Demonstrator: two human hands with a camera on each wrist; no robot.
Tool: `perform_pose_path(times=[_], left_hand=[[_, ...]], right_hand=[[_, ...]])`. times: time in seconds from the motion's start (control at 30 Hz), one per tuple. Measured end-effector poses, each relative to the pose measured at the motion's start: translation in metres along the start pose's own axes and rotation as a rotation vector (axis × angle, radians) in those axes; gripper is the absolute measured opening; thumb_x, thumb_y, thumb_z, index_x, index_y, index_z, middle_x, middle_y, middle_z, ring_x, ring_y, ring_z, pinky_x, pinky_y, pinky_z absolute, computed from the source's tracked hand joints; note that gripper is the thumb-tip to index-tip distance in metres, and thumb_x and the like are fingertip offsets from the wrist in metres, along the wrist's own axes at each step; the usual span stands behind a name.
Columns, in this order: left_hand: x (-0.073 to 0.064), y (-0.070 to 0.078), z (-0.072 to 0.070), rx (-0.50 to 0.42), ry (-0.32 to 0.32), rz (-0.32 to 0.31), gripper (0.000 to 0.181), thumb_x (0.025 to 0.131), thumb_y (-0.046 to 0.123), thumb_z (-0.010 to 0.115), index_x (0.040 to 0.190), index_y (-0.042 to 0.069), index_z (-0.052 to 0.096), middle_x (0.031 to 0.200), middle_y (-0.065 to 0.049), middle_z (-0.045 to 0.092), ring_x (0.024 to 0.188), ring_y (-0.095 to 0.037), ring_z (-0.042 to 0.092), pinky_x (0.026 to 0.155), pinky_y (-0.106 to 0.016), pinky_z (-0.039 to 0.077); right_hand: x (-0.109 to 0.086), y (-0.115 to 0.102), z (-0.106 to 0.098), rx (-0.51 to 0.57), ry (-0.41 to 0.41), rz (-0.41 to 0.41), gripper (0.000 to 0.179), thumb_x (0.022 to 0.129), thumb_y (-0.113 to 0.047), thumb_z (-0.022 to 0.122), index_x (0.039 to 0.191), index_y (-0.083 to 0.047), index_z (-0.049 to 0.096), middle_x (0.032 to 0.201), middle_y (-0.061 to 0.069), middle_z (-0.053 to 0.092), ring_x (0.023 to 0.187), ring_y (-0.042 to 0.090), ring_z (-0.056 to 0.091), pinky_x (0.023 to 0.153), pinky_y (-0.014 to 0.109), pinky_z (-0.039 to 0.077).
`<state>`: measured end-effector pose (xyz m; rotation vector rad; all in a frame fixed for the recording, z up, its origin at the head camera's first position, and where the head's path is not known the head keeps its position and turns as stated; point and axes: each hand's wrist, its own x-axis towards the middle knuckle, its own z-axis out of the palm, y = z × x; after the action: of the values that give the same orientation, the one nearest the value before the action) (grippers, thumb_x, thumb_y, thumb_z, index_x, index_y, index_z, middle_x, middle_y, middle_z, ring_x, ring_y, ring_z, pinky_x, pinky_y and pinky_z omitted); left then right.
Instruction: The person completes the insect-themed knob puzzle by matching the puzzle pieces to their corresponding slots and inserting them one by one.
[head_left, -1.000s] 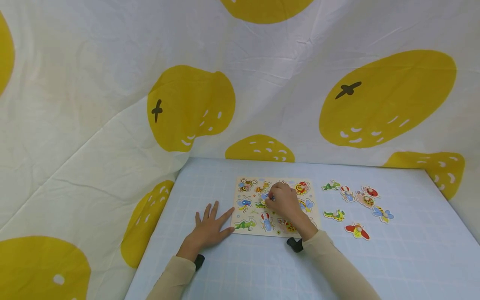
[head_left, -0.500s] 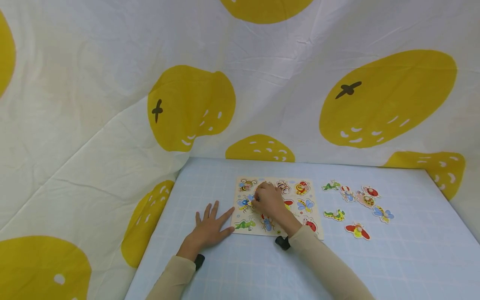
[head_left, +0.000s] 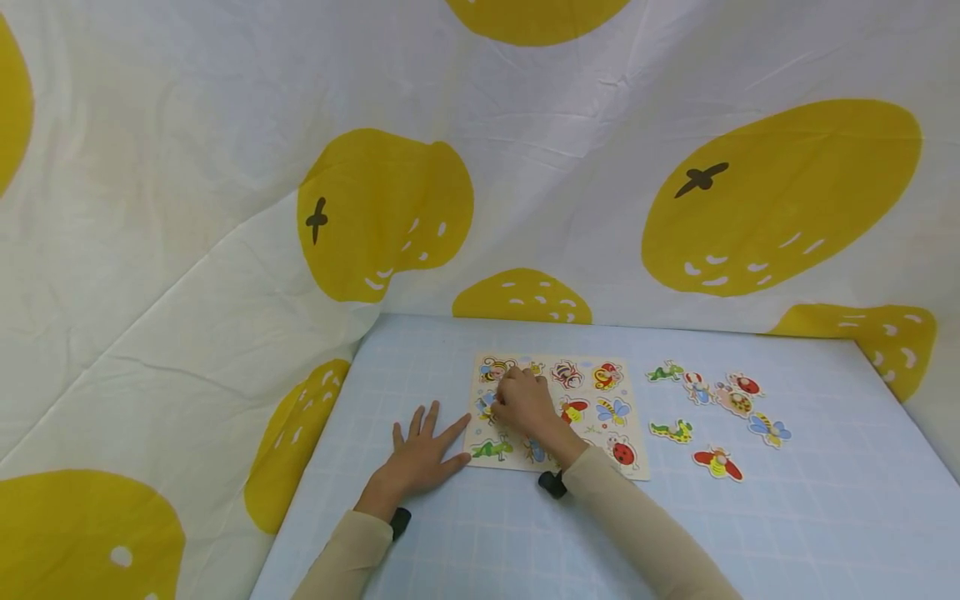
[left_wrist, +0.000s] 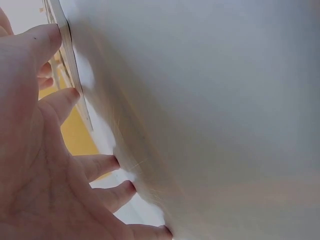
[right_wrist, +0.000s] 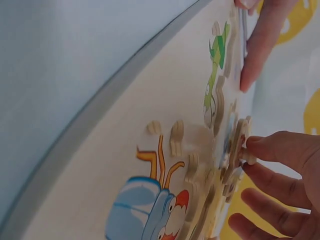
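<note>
One piece [right_wrist: 234, 156]: held over the board's left column, in the middle row; its knob [right_wrist: 249, 158] is pinched between the thumb and forefinger of the right hand [head_left: 522, 406].
Lie from the fingers: directly under the two pinching tips, between them and the board [head_left: 587, 387]; in the right wrist view its face is seen edge-on, roughly along the board's surface. Whether it is seated or just above cannot be told.
Long axis: mostly covered by the hand; its direction cannot be read.
Blue insect [head_left: 484, 406]: seen just left of the fingers; whether print or piece is not clear.
Neighbours on the board: the bee [head_left: 497, 371] is placed on the far side, the hopper print [head_left: 492, 450] on the near side.
Nearer hand: the right, by which the piece is gripped; its remaining fingers are held apart, clear of the knob.
Left hand [head_left: 416, 461]: laid with fingers spread on the counter [head_left: 465, 533], beside the board's left edge, which is touched by thumb and forefinger; nothing is held.
Loose pieces [head_left: 735, 401]: seven are seen on the counter, right of the board, well apart from both hands; the caterpillar [head_left: 672, 431] is among those nearest the board.
</note>
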<state>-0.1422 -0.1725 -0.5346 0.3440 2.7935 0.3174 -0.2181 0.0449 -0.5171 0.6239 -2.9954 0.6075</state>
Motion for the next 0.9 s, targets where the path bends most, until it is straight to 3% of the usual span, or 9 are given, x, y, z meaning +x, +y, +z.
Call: perform_pose_path(times=[0.17, 0.47, 0.9], left_hand=[[0.001, 0.000, 0.001, 0.005, 0.006, 0.002, 0.068, 0.096, 0.065, 0.050, 0.157, 0.043, 0.029, 0.165, -0.019, 0.009, 0.149, -0.046, 0.004, 0.107, -0.077, 0.005], [0.002, 0.001, 0.002, 0.019, -0.001, -0.007, 0.069, 0.096, 0.065, 0.049, 0.157, 0.043, 0.029, 0.166, -0.018, 0.009, 0.149, -0.046, 0.005, 0.107, -0.077, 0.006], [0.002, 0.000, 0.003, 0.023, 0.008, 0.001, 0.068, 0.096, 0.065, 0.049, 0.157, 0.042, 0.029, 0.165, -0.019, 0.009, 0.149, -0.046, 0.005, 0.107, -0.077, 0.006]], right_hand=[[0.001, -0.004, 0.002, 0.008, -0.016, 0.009, 0.024, 0.086, -0.022, 0.074, 0.065, -0.021, 0.061, 0.115, 0.006, 0.062, 0.103, 0.028, 0.055, 0.095, 0.056, 0.041], [0.004, -0.007, 0.005, -0.009, -0.037, -0.006, 0.024, 0.086, -0.019, 0.072, 0.066, -0.019, 0.059, 0.094, -0.001, 0.055, 0.088, 0.023, 0.048, 0.092, 0.056, 0.041], [0.007, -0.013, 0.007, -0.052, -0.076, 0.004, 0.021, 0.089, -0.020, 0.071, 0.070, -0.015, 0.066, 0.110, 0.005, 0.062, 0.096, 0.026, 0.052, 0.096, 0.056, 0.039]])
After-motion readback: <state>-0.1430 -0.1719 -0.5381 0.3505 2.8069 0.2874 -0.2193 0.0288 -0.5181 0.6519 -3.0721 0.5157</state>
